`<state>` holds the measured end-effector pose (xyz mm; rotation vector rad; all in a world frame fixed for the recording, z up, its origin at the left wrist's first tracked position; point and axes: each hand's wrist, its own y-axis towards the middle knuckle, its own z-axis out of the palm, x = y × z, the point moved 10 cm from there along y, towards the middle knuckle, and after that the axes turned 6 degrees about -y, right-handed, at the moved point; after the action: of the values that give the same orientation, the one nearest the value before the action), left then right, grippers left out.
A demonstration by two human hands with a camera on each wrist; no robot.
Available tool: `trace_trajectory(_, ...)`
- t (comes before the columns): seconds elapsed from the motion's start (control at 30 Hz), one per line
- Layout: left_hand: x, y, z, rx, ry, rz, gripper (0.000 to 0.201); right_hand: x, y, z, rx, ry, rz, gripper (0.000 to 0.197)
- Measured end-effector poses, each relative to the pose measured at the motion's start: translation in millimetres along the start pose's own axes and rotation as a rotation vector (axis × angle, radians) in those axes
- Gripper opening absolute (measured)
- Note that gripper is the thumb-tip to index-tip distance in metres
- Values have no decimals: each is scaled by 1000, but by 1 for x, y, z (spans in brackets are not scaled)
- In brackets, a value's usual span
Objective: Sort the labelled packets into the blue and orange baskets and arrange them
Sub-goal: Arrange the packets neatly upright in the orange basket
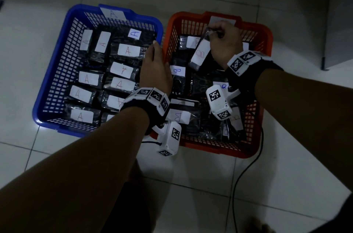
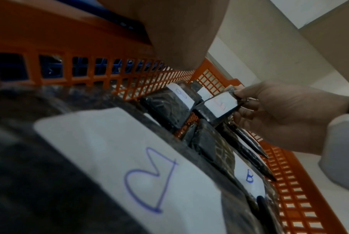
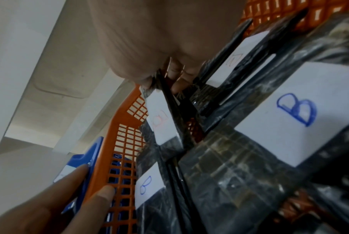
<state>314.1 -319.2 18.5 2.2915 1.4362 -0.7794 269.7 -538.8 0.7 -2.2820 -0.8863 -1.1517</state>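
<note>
Two baskets sit side by side on pale floor tiles: blue basket with about a dozen A packets, orange basket with B packets. Left wrist view: right hand pinches a red-B packet by its top edge, above the orange basket's packets. Right wrist view: left hand fingers lie straight along the orange rim.

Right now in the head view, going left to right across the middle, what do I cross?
Blue basket → left hand → packet marked B, pinched by the right hand → far wall of the orange basket.
</note>
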Motion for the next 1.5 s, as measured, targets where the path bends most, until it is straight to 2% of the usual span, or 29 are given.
trace_trajectory(0.1, 1, 0, -1, -3, -2, -7, 60, 4, -2, 4, 23, 43, -23, 16)
trace_trajectory(0.23, 2, 1, -4, -4, -8, -18, 60, 11, -16, 39, 245, 13, -13, 18)
trace_trajectory(0.3, 4, 2, -4, 8, -9, -19, 60, 9, -23, 48, 293, 26, 33, 21)
trace_trajectory(0.43, 6, 2, -5, 7, -21, -9, 61, 6, -25, 54, 326, 7, 80, 41)
trace_trajectory(0.5, 6, 2, -5, 9, -24, -1, 61, 9, -27, 56, 353, -33, 54, 47)
trace_trajectory(0.63, 5, 0, -5, 11, -26, -7, 61, 22, -34, 62, 378, -175, -64, 45)
trace_trajectory(0.8, 3, 0, -6, 15, -28, -6, 62, 25, -44, 66, 414, -200, -131, 51)
trace_trajectory(0.9, 2, 1, -5, 42, -11, -22, 63, 30, -53, 59, 437, -213, -214, 47)
trace_trajectory(1.0, -1, 2, -3, 109, 5, -37, 65, 32, -54, 36, 460, -280, -201, 35)
trace_trajectory(1.07, -15, 0, -10, 108, 78, 55, 64, 35, -56, 18, 494, -357, -189, 25)
trace_trajectory(1.13, -42, -8, -18, 95, 117, 229, 54, 36, -63, 4, 581, -463, -190, 20)
trace_trajectory(1.17, -55, -13, -16, 150, 113, 303, 45, 36, -70, -1, 641, -540, -200, 19)
trace_trajectory(1.2, -63, -20, -8, 270, 106, 335, 37, 32, -77, -5, 706, -626, -208, 19)
trace_trajectory(1.23, -66, -29, 4, 436, 113, 308, 32, 26, -86, -8, 773, -702, -212, 20)
trace_trajectory(1.3, -59, -52, 27, 764, 183, 159, 32, 11, -103, -14, 880, -784, -195, 25)
trace_trajectory(1.33, -55, -62, 33, 867, 215, 91, 35, 5, -110, -17, 911, -810, -191, 28)
trace_trajectory(1.43, -50, -75, 40, 957, 359, 20, 52, -11, -123, -21, 976, -879, -175, 38)
trace_trajectory(1.5, -51, -76, 45, 956, 416, 38, 51, -17, -128, -22, 987, -896, -175, 46)
